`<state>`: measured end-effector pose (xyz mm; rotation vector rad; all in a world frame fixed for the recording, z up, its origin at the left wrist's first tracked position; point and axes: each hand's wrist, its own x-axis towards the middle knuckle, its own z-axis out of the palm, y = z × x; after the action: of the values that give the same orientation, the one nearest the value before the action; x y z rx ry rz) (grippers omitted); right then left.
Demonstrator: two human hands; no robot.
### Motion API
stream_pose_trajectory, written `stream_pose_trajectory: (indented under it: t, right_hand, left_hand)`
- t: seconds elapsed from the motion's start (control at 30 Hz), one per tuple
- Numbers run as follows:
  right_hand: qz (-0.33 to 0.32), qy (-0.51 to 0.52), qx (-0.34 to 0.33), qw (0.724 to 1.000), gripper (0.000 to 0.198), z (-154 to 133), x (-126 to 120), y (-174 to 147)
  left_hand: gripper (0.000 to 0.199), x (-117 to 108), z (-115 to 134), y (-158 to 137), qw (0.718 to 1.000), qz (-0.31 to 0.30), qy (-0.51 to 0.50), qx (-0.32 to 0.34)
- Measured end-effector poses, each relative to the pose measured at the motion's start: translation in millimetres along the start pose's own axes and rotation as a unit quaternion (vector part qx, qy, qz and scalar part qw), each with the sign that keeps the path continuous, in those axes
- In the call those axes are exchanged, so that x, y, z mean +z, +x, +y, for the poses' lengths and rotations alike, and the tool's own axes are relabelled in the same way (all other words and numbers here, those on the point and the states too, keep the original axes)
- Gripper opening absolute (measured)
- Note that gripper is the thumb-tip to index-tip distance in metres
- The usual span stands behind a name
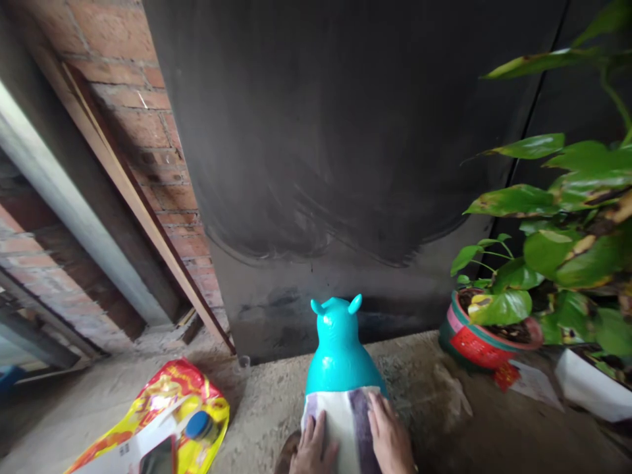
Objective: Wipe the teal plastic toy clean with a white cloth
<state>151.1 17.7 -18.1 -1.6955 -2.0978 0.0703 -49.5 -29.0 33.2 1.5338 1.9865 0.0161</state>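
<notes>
A shiny turquoise animal-shaped toy (340, 359) with two small ears stands at the bottom centre, facing the dark panel. Over its back lies a cloth (338, 421) with white and purple-grey stripes. My left hand (312, 453) rests on the cloth's left side, fingers stretched out. On the right side, my right hand (390, 436) lies flat with its fingers pointing forward along the cloth's edge. Neither hand grips anything that I can see. The lower part of the toy is hidden by the hands and the frame edge.
A large dark panel (336, 145) stands ahead, beside a brick wall (170, 164). At left on the concrete floor lie a red and yellow bag (162, 388) and a blue-capped container (198, 425). A potted plant (486, 342) and a white planter (590, 388) stand right.
</notes>
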Motion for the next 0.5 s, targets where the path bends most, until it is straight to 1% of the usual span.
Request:
stream_pose_trajectory:
  t: [0.07, 0.1, 0.17, 0.23, 0.3, 0.4, 0.5]
  right_hand:
    - [0.025, -0.004, 0.029, 0.999, 0.052, 4.6, -1.4, 24.5]
    - [0.029, -0.004, 0.033, 0.999, 0.055, 4.9, -0.9, 33.1]
    - [0.029, 0.0, 0.033, 0.999, 0.059, 1.9, 0.6, 41.0]
    - [0.023, 0.009, 0.019, 1.0, 0.053, -4.4, -1.2, 37.6]
    - [0.013, 0.022, -0.008, 1.0, 0.044, -11.8, -9.4, 27.6]
    - [-0.006, 0.056, -0.06, 0.997, 0.036, -19.6, -32.0, 11.8]
    - [-0.006, 0.133, -0.11, 0.985, 0.031, -20.0, -57.1, 0.7]
  left_hand:
    - [0.06, -13.8, -1.6, 6.6, 1.0, 0.016, 0.005, 0.007]
    - [0.059, -19.6, -1.1, 9.7, 1.0, 0.024, 0.01, 0.008]
    - [0.061, -28.2, 3.0, 14.1, 0.999, 0.037, 0.022, 0.01]
    - [0.063, -32.7, 11.0, 16.2, 0.998, 0.044, 0.029, 0.019]
    - [0.066, -33.8, 21.3, 16.6, 0.997, 0.048, 0.036, 0.044]
    - [0.07, -31.2, 34.7, 15.4, 0.993, 0.04, 0.048, 0.103]
    - [0.07, -27.8, 38.3, 12.8, 0.989, 0.026, 0.036, 0.143]
